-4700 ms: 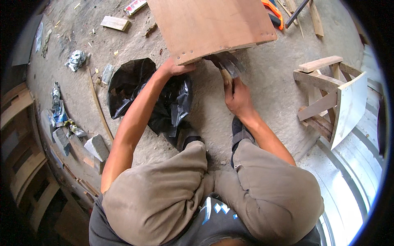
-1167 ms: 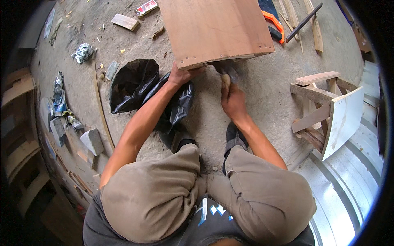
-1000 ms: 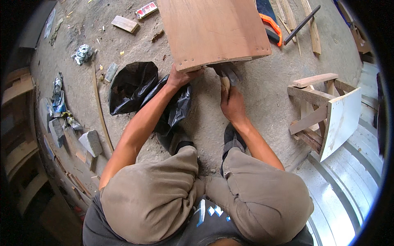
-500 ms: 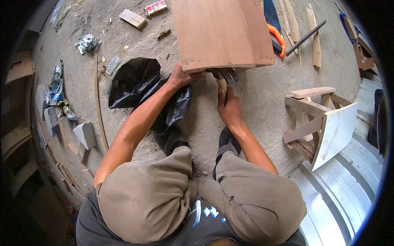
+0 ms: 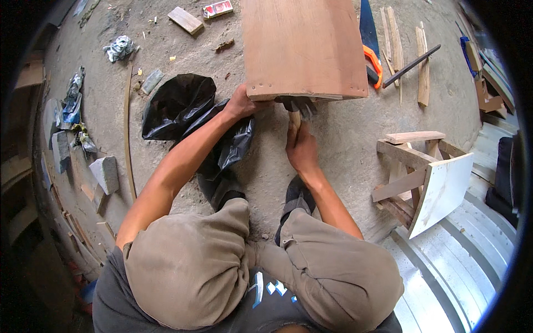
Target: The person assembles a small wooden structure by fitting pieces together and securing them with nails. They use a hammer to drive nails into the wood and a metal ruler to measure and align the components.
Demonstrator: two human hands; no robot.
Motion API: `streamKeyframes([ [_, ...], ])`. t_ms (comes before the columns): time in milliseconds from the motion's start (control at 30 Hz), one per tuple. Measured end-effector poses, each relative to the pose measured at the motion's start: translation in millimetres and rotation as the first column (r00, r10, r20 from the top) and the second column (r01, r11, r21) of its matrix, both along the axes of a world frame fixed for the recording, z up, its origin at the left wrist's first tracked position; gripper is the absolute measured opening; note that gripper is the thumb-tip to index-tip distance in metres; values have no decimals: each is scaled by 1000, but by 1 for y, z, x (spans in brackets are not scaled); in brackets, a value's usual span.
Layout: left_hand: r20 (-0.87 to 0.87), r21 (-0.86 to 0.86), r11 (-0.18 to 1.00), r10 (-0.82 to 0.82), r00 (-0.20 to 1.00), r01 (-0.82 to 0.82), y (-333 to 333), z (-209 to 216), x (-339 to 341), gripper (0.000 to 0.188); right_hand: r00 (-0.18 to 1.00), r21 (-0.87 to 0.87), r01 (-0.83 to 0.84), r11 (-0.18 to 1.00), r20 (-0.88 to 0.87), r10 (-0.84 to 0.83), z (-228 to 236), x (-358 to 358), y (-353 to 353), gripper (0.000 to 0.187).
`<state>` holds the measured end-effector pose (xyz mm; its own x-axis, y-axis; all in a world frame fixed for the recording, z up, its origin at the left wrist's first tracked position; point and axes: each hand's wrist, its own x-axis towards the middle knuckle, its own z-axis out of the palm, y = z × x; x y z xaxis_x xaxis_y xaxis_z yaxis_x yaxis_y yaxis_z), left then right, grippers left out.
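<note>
A wooden box [image 5: 305, 50] with a smooth reddish-brown top panel stands in front of me, nail heads along its near edge. My left hand [image 5: 244, 102] grips its near left corner; the fingertips disappear under the panel's edge. In my right hand [image 5: 302, 147] is a hammer [image 5: 295, 117], held by its pale wooden handle. The dark hammer head is blurred and close against the box's near face, partly under the overhang. What it strikes there is hidden. A black plastic bag [image 5: 180, 108] lies on the ground beside my left forearm.
An orange-handled saw [image 5: 375, 66] lies right of the box, near wood strips [image 5: 423, 66] and a dark bar [image 5: 411, 66]. A small wooden stool [image 5: 441, 194] rests on its side at right, by corrugated metal sheeting [image 5: 444, 277]. Stone blocks [image 5: 105, 175] sit at left.
The hammer head has shifted slightly at the box's near face and is now more blurred. My left hand stays at the corner. The whole view has shifted a little.
</note>
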<state>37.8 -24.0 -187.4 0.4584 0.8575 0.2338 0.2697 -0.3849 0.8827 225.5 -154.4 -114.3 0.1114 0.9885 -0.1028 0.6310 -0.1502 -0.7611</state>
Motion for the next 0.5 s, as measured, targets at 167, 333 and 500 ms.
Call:
streamKeyframes([
  [167,-9,77,997,-20,1000,21,5,-13,-4,40,986,23,125,992,-111,-122,9,-4,2,24],
  [333,33,-58,998,-15,999,16,0,10,0,37,998,-62,31,998,-57,-35,10,1,8,25],
  [500,38,-45,998,-33,999,34,0,10,-6,36,985,-71,66,995,-155,-77,22,-7,-2,28],
])
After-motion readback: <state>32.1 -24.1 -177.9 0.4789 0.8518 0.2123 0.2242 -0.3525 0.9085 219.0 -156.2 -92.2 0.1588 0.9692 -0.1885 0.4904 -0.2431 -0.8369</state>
